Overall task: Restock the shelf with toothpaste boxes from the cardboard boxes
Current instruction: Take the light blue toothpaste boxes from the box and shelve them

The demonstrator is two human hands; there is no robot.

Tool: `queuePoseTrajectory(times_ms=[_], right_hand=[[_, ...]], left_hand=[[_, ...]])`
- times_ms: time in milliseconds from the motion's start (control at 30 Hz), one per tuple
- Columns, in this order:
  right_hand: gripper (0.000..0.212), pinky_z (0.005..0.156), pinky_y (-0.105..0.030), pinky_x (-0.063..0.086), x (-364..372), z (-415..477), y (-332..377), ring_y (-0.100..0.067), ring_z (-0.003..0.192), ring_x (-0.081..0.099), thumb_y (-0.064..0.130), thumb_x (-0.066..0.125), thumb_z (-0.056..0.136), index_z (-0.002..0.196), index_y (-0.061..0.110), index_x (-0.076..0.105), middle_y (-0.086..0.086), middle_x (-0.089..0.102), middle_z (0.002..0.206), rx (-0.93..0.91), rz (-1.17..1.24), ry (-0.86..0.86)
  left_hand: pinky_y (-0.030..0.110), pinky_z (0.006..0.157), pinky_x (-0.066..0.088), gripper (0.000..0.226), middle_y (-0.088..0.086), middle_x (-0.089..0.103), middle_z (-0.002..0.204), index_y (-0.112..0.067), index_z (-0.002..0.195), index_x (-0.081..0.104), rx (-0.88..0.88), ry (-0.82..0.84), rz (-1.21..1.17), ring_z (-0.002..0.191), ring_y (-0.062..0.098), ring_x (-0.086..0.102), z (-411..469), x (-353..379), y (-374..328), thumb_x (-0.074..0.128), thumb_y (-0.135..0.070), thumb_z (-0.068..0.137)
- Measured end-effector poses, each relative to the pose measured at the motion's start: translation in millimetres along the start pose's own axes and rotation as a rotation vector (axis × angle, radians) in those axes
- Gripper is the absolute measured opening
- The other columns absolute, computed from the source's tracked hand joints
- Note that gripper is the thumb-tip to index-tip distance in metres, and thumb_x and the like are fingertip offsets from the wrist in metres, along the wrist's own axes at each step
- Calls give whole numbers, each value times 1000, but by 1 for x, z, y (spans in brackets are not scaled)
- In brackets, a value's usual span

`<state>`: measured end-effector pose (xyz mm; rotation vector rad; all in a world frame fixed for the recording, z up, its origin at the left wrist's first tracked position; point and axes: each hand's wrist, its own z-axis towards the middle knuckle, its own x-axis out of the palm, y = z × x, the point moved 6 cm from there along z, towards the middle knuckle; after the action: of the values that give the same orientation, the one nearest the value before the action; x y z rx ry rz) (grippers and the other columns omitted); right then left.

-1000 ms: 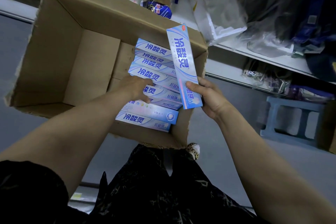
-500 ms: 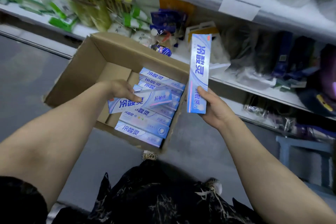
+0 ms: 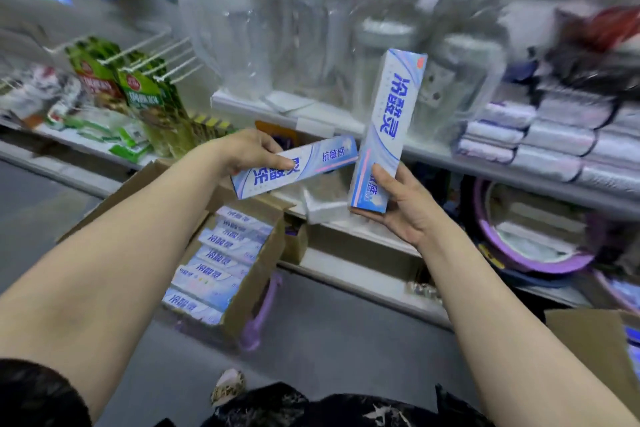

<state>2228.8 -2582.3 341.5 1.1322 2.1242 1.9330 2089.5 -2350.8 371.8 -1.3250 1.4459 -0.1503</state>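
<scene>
My left hand [image 3: 249, 151] grips a white-and-blue toothpaste box [image 3: 311, 163] by its left end, holding it nearly level in the air. My right hand [image 3: 398, 208] holds a second toothpaste box [image 3: 388, 121] upright by its lower end; the two boxes almost meet at the middle. Below them the open cardboard box [image 3: 252, 281] sits on the floor with several more toothpaste boxes [image 3: 221, 260] stacked flat inside. The white shelf [image 3: 450, 156] runs across just behind both hands.
Green packets [image 3: 138, 94] hang at the left. Clear plastic-wrapped goods [image 3: 311, 45] fill the shelf behind, and folded wrapped packs [image 3: 554, 135] lie at the right. Purple basins [image 3: 533, 236] sit on the lower shelf. Another cardboard box [image 3: 595, 340] stands at the right edge.
My left hand has lifted a toothpaste box out of the carton and up to chest height. My right hand has raised its upright box too, and my view has tilted up to the shelves.
</scene>
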Motion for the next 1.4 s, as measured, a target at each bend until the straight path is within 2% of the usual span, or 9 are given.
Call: queuePoseTrajectory(times_ms=[100,300,400,633,767,933,1067,1267,1400], right_hand=[[45,79,-56,58,-19,-28,54,-22,90,68,21,67,82,126,24,58,0,70,110,-134,-48,-7],[52,84,-61,55,-50,-78,159,-26,100,65,13,68,80,131,15,56,-4,68,119,-389,-69,-63],[56,70,-51,60,-57,-96,214,-26,93,67,13,68,78,133,12,54,-8,67,116,-521,-47,-77],[78,61,-46,61,-70,-121,318,-30,86,71,27,80,65,134,6,52,-11,71,109,-788,-77,-229],[63,66,-45,61,-81,-123,358,-32,94,69,17,69,78,136,4,50,-14,70,116,-837,-94,-260],[70,66,-35,61,-90,-119,390,-20,87,73,26,78,62,126,7,56,-5,75,106,-903,-149,-302],[67,75,-45,62,-101,-110,399,-22,90,73,27,79,59,121,13,58,-6,75,105,-913,-154,-328],[65,69,-48,62,-118,-94,408,-25,88,73,27,79,59,120,15,59,-7,75,105,-907,-164,-370],[68,73,-55,60,-126,-79,415,-29,92,72,24,79,66,128,10,55,-10,73,111,-900,-150,-376]], left_hand=[[27,72,54,29,3,74,90,-17,91,72,102,-85,7,75,16,67,-8,6,-70,86,-31,70],[33,77,54,39,5,73,89,-13,95,70,363,-181,87,75,17,67,-33,4,-215,89,-33,66],[36,78,54,41,1,72,91,-24,92,71,504,-235,162,82,17,69,-47,-7,-286,89,-44,62],[26,64,40,45,-8,59,88,-26,103,64,850,-350,287,78,9,57,-64,-33,-439,84,-48,68],[26,67,44,46,-1,63,99,-22,104,66,926,-361,301,88,16,62,-41,-40,-503,84,-44,68],[27,80,39,52,0,56,109,-20,113,64,931,-384,452,97,16,52,10,-39,-551,80,-48,72],[27,82,40,53,1,58,113,-19,115,63,904,-329,521,99,17,52,52,-32,-561,80,-48,74],[28,89,39,52,5,56,126,-20,123,59,868,-268,582,103,17,50,99,-28,-562,74,-47,81],[30,89,40,51,5,54,130,-21,125,57,854,-301,611,103,18,49,121,-28,-568,72,-45,83]])
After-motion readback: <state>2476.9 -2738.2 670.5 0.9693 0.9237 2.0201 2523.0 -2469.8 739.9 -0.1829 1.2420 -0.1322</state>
